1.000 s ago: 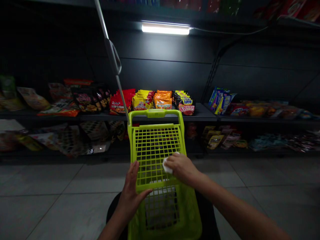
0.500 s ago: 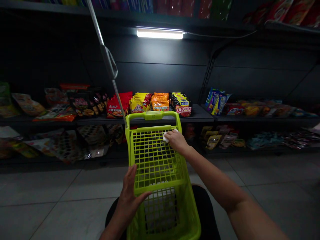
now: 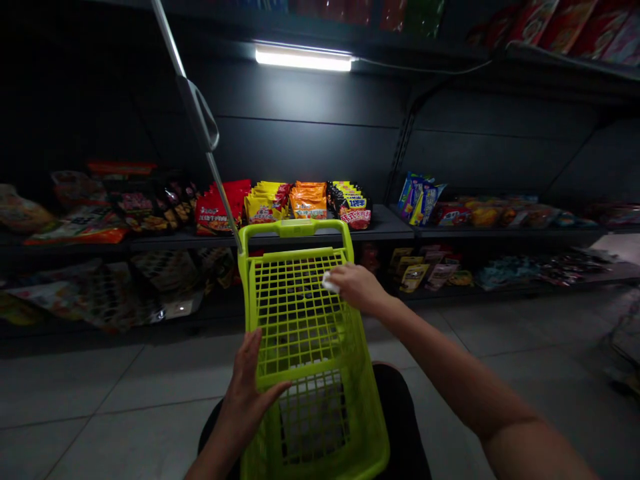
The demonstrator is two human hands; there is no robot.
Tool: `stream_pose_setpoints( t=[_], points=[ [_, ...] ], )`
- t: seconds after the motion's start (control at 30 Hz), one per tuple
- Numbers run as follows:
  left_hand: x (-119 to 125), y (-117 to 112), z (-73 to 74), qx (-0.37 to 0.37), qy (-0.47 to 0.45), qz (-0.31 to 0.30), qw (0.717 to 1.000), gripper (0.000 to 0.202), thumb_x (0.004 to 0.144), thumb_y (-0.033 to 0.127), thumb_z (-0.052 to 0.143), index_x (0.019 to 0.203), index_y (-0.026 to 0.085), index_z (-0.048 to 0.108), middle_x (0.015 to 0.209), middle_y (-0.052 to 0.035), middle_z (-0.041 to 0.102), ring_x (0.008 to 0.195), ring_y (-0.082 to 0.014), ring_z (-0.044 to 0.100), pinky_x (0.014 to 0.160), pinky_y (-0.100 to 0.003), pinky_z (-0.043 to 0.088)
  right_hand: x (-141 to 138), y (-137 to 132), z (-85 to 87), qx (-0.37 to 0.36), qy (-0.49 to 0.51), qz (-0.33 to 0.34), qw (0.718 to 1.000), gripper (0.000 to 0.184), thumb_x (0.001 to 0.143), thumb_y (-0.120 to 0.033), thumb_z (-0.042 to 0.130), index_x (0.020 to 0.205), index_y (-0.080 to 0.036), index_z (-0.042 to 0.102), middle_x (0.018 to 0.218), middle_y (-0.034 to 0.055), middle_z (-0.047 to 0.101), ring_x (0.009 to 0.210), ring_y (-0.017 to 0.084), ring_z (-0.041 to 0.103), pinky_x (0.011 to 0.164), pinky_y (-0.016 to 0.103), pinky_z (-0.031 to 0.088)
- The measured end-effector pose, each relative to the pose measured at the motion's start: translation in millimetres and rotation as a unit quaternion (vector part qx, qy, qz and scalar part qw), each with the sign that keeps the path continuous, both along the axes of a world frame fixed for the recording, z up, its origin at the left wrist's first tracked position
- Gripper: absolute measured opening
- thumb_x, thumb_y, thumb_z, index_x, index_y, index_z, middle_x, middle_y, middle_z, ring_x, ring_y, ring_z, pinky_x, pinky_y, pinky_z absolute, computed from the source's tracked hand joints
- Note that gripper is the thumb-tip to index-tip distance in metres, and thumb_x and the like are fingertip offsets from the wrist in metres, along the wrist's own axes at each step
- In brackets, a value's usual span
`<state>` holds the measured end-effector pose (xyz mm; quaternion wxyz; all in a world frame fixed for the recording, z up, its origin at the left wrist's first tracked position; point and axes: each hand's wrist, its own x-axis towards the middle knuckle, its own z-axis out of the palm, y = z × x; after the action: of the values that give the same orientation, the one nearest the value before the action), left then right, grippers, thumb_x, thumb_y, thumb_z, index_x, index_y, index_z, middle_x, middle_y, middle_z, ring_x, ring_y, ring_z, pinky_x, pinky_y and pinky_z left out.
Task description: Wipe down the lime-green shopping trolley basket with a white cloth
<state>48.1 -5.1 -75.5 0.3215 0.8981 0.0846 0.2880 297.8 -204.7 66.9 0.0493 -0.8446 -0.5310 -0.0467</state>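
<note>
Head view: right hand [image 3: 356, 288] still pinching a whitish cloth [image 3: 329, 283], perhaps, on the green basket [image 3: 293, 228]; left hand [image 3: 246, 403] spread.

Right hand [image 3: 357, 288] is covering most of the small white item [image 3: 327, 282], so its shape isn't showing. Bottom edge is cutting off the lime-green basket [image 3: 320, 427]. Top edge is cropping the top-shelf packs [image 3: 565, 27]. Lower-shelf packets [image 3: 107, 297] are sitting too dark and small to read. Blurry object [image 3: 623, 340] at right edge is defying identification.
</note>
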Motion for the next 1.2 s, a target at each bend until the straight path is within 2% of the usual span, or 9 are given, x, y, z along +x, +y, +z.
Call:
stream_pose_setpoints(
  t=[0.17,0.3,0.43,0.53,0.63,0.77,1.0,1.1,1.2],
  points=[
    [-1.1,0.0,1.1,0.0,0.013,0.002,1.0,0.095,0.088,0.041,0.07,0.161,0.041,0.008,0.165,-0.0102,0.027,0.153,-0.036,0.027,0.117,-0.064,0.035,31.5,31.2,-16.2,-0.008,-0.047,-0.076,0.996,0.028,0.095,-0.015,0.052,0.116,-0.018,0.07,0.116,0.0112,0.069,0.106,0.024,0.057,0.093,0.034,0.041],
    [-4.1,0.5,1.2,0.0,0.018,0.007,1.0,0.094,0.089,0.04,0.07,0.161,0.04,0.009,0.165,-0.0108,0.028,0.153,-0.0361,0.028,0.117,-0.064,0.035,-29.0,-13.2,-41.7,-0.033,0.002,0.016,0.999,0.014,0.091,-0.018,0.059,0.096,-0.019,0.072,0.099,0.007,0.071,0.093,0.021,0.059,0.082,0.032,0.042],
    [-4.2,0.4,2.8,0.003,0.011,0.003,1.0,0.094,0.089,0.039,0.07,0.161,0.04,0.01,0.164,-0.0113,0.029,0.153,-0.0373,0.027,0.116,-0.065,0.035,-76.1,-57.9,-35.9,-0.087,0.099,0.104,0.986,0.008,0.084,-0.016,0.064,0.084,-0.021,0.07,0.09,0.0016,0.071,0.087,0.018,0.062,0.074,0.028,0.041],
    [-2.4,-0.8,4.1,0.001,0.006,0.0,1.0,0.095,0.088,0.04,0.071,0.161,0.041,0.01,0.164,-0.0112,0.029,0.152,-0.0376,0.028,0.117,-0.066,0.034,-50.5,-49.2,-14.5,-0.085,0.118,0.1,0.984,0.016,0.085,-0.014,0.062,0.092,-0.023,0.073,0.097,0.0009,0.072,0.091,0.017,0.063,0.076,0.027,0.042],
    [-0.6,-2.5,4.5,0.002,0.008,0.0,1.0,0.097,0.087,0.042,0.072,0.161,0.042,0.009,0.164,-0.011,0.028,0.152,-0.0379,0.029,0.117,-0.066,0.034,7.4,-12.3,-0.3,-0.013,0.018,-0.021,1.0,0.028,0.091,-0.013,0.056,0.112,-0.023,0.072,0.114,0.0063,0.07,0.103,0.022,0.06,0.085,0.031,0.042],
    [-0.9,-2.2,4.0,0.004,0.018,0.0,1.0,0.098,0.087,0.04,0.072,0.161,0.041,0.008,0.165,-0.0116,0.027,0.153,-0.0368,0.027,0.117,-0.064,0.034,49.4,22.4,-10.4,0.003,-0.045,-0.112,0.993,0.034,0.095,-0.016,0.052,0.126,-0.022,0.066,0.125,0.011,0.066,0.114,0.027,0.053,0.091,0.036,0.039],
    [-4.5,0.4,3.3,0.016,0.022,0.002,1.0,0.095,0.089,0.04,0.07,0.161,0.041,0.008,0.166,-0.0108,0.026,0.154,-0.0367,0.024,0.117,-0.063,0.035,-37.9,-37.9,-54.9,-0.019,0.007,-0.008,1.0,0.02,0.094,-0.018,0.055,0.106,-0.02,0.071,0.105,0.009,0.071,0.1,0.024,0.056,0.085,0.036,0.038],
    [-4.4,0.5,3.0,0.015,0.018,-0.001,1.0,0.094,0.089,0.04,0.07,0.161,0.042,0.009,0.166,-0.0101,0.027,0.154,-0.0369,0.024,0.117,-0.065,0.035,-77.6,-67.8,-53.8,-0.052,0.061,0.044,0.996,0.013,0.09,-0.015,0.059,0.092,-0.02,0.07,0.096,0.0062,0.071,0.092,0.021,0.058,0.082,0.034,0.039],
    [-3.3,0.1,2.5,0.008,0.017,-0.003,1.0,0.095,0.088,0.039,0.071,0.16,0.043,0.009,0.165,-0.0095,0.027,0.153,-0.0372,0.026,0.117,-0.066,0.034,-72.2,-67.4,-36.2,-0.092,0.108,0.081,0.987,0.012,0.085,-0.013,0.063,0.087,-0.022,0.071,0.092,0.0032,0.072,0.089,0.019,0.06,0.077,0.031,0.04]
  ],
)
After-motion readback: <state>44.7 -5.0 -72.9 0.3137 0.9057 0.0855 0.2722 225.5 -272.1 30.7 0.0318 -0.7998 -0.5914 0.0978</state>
